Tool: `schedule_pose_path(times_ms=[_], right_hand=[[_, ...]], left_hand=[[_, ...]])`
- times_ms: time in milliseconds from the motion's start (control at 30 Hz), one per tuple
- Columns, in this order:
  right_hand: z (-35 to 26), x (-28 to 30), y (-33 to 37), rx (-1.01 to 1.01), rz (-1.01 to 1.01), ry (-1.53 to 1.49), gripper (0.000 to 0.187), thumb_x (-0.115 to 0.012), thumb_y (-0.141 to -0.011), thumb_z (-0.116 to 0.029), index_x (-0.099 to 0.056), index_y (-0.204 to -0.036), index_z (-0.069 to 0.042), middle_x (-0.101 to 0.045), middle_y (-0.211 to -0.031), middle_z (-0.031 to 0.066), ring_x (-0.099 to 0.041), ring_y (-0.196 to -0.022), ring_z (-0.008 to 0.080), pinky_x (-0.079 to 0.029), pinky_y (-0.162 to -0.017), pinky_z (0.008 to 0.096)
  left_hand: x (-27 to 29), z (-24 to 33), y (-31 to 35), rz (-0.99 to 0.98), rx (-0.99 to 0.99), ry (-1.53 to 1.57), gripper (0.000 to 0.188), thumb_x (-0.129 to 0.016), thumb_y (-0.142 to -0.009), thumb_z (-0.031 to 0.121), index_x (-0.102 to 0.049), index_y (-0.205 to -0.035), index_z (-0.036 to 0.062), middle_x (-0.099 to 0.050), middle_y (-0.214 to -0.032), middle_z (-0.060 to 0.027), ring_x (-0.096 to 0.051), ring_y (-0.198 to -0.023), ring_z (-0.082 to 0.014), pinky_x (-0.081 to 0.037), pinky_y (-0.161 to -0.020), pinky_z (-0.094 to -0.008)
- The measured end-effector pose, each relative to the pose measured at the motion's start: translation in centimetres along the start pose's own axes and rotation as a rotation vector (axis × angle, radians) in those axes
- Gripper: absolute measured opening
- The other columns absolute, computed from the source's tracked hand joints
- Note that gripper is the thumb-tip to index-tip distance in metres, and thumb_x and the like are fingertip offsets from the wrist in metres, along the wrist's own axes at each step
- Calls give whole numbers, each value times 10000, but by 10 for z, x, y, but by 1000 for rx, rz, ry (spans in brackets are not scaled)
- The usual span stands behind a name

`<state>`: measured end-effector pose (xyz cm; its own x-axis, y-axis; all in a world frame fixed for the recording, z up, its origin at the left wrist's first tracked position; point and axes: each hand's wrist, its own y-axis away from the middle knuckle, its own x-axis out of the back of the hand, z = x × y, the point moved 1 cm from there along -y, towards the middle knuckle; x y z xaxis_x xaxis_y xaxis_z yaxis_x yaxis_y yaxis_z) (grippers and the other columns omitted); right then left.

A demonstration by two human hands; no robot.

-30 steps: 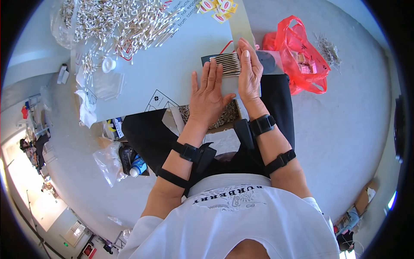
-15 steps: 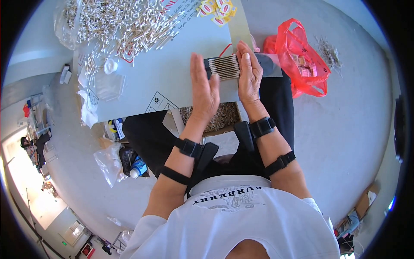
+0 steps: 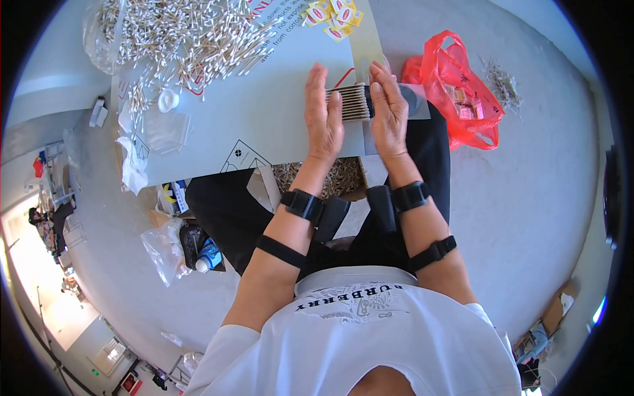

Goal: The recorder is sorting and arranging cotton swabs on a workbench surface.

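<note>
A neat row of cotton swabs (image 3: 354, 103) lies side by side across a dark strip (image 3: 370, 94) near the table's right edge. On its left stands my left hand (image 3: 324, 122), fingers straight and upright, its palm side against or very close to the swab tips. My right hand (image 3: 390, 119) is on the other side, fingers also stretched out, with a narrow gap between it and the right tips. Neither hand grips anything. A clear sheet (image 3: 417, 102) with a dark rounded shape extends to the right from behind my right hand.
A large heap of loose cotton swabs (image 3: 178, 39) covers the table's far left, near a small white round container (image 3: 168, 100) and clear bags (image 3: 168, 132). Yellow packets (image 3: 337, 16) lie at the far edge. A red plastic bag (image 3: 456, 86) is at right; an open box (image 3: 320, 178) sits below the table edge.
My left hand has moved right, up to the swabs' left ends. My right hand has shifted slightly right, away from their right ends, uncovering part of the dark strip.
</note>
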<state>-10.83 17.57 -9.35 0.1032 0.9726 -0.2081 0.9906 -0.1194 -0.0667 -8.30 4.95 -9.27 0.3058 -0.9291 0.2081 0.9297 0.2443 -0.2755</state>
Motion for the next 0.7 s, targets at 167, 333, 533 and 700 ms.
schedule_pose_path(times_ms=[167,333,533,700], right_hand=[[-34,36,-13,370,-495,860,488,-665,-844,-111,-548,-1317,-75,-497,-1416,117,-445,-1330,314,-338,-1121,404],[-23,40,-10,545,-672,1155,550,-711,-793,-177,-550,-1313,-97,-510,-1411,56,-404,-1366,238,-289,-1156,433],[-26,36,-8,685,-534,1081,394,-716,-780,-140,-645,-1161,-74,-621,-1229,63,-535,-1228,260,-396,-1073,426],[-34,34,-8,373,-298,1109,234,-673,-792,-128,-650,-1014,-59,-663,-914,101,-657,-902,327,-532,-782,443]], left_hand=[[7,20,15,-330,-138,-810,653,-565,-940,294,-321,-1489,39,-247,-1569,-190,-223,-1456,-361,-185,-1177,-499],[7,17,22,-404,-132,-885,731,-597,-915,363,-296,-1502,49,-215,-1591,-152,-180,-1482,-305,-142,-1183,-521],[7,18,21,-463,-131,-945,765,-611,-900,407,-308,-1495,32,-243,-1583,-149,-201,-1479,-280,-138,-1186,-520],[7,14,24,-438,-151,-929,765,-596,-904,426,-309,-1495,33,-249,-1581,-153,-207,-1478,-279,-140,-1184,-524]])
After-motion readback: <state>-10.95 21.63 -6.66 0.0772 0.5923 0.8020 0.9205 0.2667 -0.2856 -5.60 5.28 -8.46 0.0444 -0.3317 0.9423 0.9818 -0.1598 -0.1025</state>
